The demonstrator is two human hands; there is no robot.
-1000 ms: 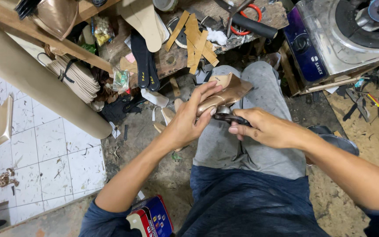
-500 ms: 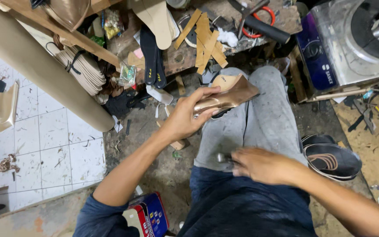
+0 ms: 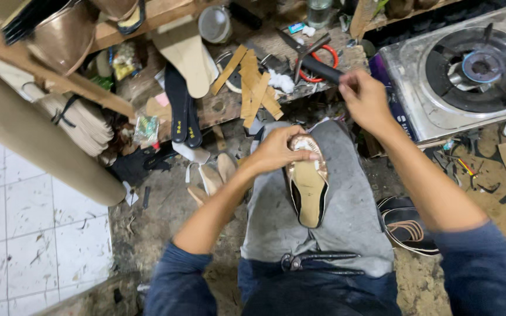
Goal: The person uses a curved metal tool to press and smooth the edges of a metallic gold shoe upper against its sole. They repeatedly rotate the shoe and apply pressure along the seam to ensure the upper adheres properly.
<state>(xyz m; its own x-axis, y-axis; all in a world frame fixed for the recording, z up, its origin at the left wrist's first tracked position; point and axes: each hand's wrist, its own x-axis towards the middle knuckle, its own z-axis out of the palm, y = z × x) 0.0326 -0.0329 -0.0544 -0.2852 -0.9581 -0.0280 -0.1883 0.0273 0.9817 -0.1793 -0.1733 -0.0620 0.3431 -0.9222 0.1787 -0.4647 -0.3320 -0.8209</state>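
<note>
Two bare hands work over a lap covered by a grey cloth (image 3: 346, 228) in a cluttered shoemaking corner. The left hand (image 3: 276, 151) grasps the near end of a shoe (image 3: 307, 184), fingers curled over its metallic copper-coloured upper, while the shoe lies along the cloth with its tan sole facing up. The right hand (image 3: 365, 99) is raised away from the lap and closes around the dark handle of a tool (image 3: 320, 67) at the edge of the low wooden tabletop (image 3: 224, 108); the tool's working end cannot be made out among the clutter. Strips of tan leather (image 3: 253, 85) lie fanned on that tabletop beside a tuft of white wadding (image 3: 279, 82) and red-handled scissors (image 3: 314, 58). Dark insoles (image 3: 181, 114) lean against the tabletop's front edge, and a pale sole pattern (image 3: 188, 55) rests above them. A steel gas stove (image 3: 464, 70) stands to the right, just beyond the raised hand. A black sandal (image 3: 405, 225) lies on the dirt floor beside the right knee, and a thick cardboard roll (image 3: 36, 140) slants across the white floor tiles (image 3: 30, 234) on the left.
</note>
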